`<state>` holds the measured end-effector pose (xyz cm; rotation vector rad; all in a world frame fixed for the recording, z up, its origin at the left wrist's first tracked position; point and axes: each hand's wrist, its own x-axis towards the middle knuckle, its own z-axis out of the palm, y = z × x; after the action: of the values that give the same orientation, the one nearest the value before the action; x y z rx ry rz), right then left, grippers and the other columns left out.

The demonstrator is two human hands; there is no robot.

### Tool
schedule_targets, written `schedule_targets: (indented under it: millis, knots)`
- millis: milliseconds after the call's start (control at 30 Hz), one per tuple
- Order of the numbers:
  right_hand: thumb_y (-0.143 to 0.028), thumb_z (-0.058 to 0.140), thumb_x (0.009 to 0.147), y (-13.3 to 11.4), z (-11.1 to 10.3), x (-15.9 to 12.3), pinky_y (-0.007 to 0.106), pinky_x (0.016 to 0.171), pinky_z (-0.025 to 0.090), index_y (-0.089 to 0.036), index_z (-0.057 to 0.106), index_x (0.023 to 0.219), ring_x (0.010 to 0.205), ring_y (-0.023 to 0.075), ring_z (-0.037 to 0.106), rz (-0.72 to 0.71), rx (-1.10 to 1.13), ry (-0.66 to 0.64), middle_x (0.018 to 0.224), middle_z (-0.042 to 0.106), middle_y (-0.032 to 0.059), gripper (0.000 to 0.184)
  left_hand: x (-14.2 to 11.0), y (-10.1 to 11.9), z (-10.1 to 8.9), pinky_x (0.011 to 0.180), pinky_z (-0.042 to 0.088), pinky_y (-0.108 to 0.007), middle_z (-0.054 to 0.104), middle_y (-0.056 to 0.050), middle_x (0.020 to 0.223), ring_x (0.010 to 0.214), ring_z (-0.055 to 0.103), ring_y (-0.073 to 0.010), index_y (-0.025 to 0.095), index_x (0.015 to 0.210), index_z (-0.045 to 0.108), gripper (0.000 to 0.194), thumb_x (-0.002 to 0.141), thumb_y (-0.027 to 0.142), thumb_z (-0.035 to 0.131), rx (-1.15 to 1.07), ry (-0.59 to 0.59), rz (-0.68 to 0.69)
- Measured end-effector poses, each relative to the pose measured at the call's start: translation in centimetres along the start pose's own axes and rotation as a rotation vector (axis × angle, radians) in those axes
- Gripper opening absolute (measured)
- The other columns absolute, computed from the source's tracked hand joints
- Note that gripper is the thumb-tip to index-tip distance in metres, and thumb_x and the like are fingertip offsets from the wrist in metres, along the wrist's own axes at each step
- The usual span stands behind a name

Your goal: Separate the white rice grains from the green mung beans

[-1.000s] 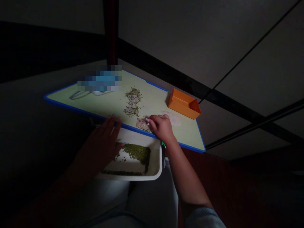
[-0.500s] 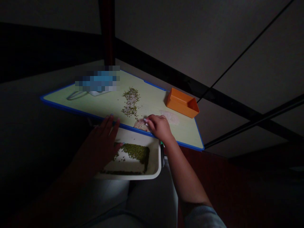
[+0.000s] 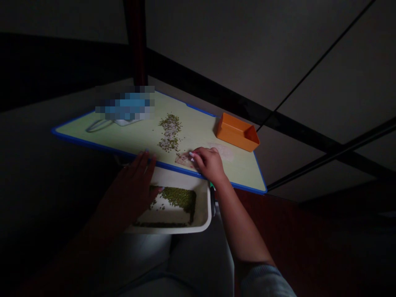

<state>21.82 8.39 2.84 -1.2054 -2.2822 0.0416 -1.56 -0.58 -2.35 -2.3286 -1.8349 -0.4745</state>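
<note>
My right hand (image 3: 210,163) rests low over the pale yellow, blue-edged tabletop (image 3: 198,128), thumb and fingers pinched together; a small whitish bit shows at the fingertips, too small to name. Beside it, near the front edge, is a pinkish patch (image 3: 183,158) with a few specks. Farther back lies a loose spread of small green beans or seeds (image 3: 170,132). My left hand (image 3: 133,185) has its fingers stretched out to the table's front edge, the thumb over a white tub (image 3: 204,222). Inside that tub are many more green beans (image 3: 182,197).
An orange rectangular box (image 3: 238,130) stands at the table's back right. On the left is a blurred-out blue object (image 3: 130,108) on a white base with a grey loop (image 3: 97,125). The tub sits at my lap, under the table edge. Cabinet panels (image 3: 262,49) rise behind.
My right hand has shifted slightly right and back along the tabletop. Fewer specks now show at the front edge beside it. My left hand stays in place.
</note>
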Motion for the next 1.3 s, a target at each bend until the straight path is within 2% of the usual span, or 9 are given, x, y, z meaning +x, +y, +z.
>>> schedule_targets:
  millis: [133,300,467,667,867,1067,1200,1300]
  knots:
    - [-0.034,0.048,0.098,-0.7,0.3,0.6,0.031,0.084,0.033,-0.019,0.067,0.098,0.081,0.0181,0.065,0.043,-0.081,-0.033,0.088,0.075,0.0055,0.024,0.0,0.2,0.1,0.117,0.026,-0.053,0.024,-0.024,0.16,0.15,0.021,-0.0343,0.007,0.149,0.017,0.087,0.082,0.052,0.047,-0.015,0.023,0.001]
    - [-0.035,0.047,0.098,-1.2,0.6,1.0,0.031,0.085,0.033,-0.02,0.067,0.097,0.082,0.018,0.065,0.028,-0.086,-0.034,0.088,0.074,0.0056,0.025,-0.1,0.4,-0.3,0.116,0.029,-0.053,0.025,-0.022,0.16,0.149,0.023,-0.0335,0.007,0.149,0.02,0.079,0.084,0.045,0.042,0.019,0.026,-0.002]
    - [-0.034,0.045,0.099,-1.0,0.6,0.9,0.031,0.085,0.033,-0.02,0.067,0.097,0.083,0.0183,0.064,0.079,-0.072,0.01,0.089,0.074,0.0057,0.027,-0.2,0.3,-0.4,0.114,0.032,-0.055,0.025,-0.022,0.159,0.149,0.023,-0.034,0.007,0.148,0.022,0.079,0.084,0.047,0.042,0.03,0.028,0.017]
    - [-0.036,0.046,0.099,-1.2,0.7,1.1,0.032,0.084,0.033,-0.02,0.067,0.099,0.081,0.0189,0.063,0.099,-0.143,-0.036,0.086,0.073,0.0062,0.027,-0.2,0.2,-0.2,0.114,0.031,-0.053,0.027,-0.022,0.159,0.149,0.025,-0.0336,0.007,0.148,0.023,0.077,0.083,0.043,0.044,0.016,0.035,0.009]
    - [-0.037,0.047,0.099,-1.3,0.6,1.3,0.031,0.085,0.032,-0.021,0.069,0.101,0.085,0.0182,0.064,0.054,-0.123,-0.069,0.09,0.075,0.0057,0.027,-0.2,0.2,-0.2,0.115,0.03,-0.053,0.026,-0.022,0.159,0.149,0.023,-0.0334,0.007,0.149,0.021,0.08,0.084,0.047,0.044,0.008,0.037,0.01]
    - [-0.039,0.05,0.098,-1.0,0.7,1.2,0.03,0.084,0.033,-0.023,0.07,0.1,0.085,0.0169,0.064,-0.007,-0.008,-0.074,0.091,0.075,0.0034,0.026,-0.1,0.4,-0.7,0.114,0.032,-0.054,0.028,-0.023,0.158,0.148,0.026,-0.0347,0.005,0.147,0.026,0.077,0.084,0.045,0.043,0.02,0.025,0.009]
    - [-0.035,0.052,0.097,-0.8,0.4,0.7,0.029,0.086,0.037,-0.022,0.07,0.095,0.084,0.0148,0.065,-0.003,0.161,0.013,0.091,0.075,0.0016,0.023,-0.1,0.4,-0.7,0.115,0.03,-0.053,0.029,-0.023,0.158,0.149,0.025,-0.0338,0.006,0.147,0.025,0.077,0.084,0.046,0.042,0.026,0.032,0.013]
    - [-0.036,0.052,0.096,-0.5,0.2,0.1,0.028,0.082,0.041,-0.022,0.07,0.091,0.079,0.0155,0.063,0.101,0.227,0.133,0.086,0.074,0.002,0.024,-0.1,0.4,-0.5,0.115,0.031,-0.053,0.029,-0.022,0.158,0.149,0.024,-0.0332,0.006,0.148,0.024,0.078,0.083,0.047,0.042,0.018,0.039,0.011]
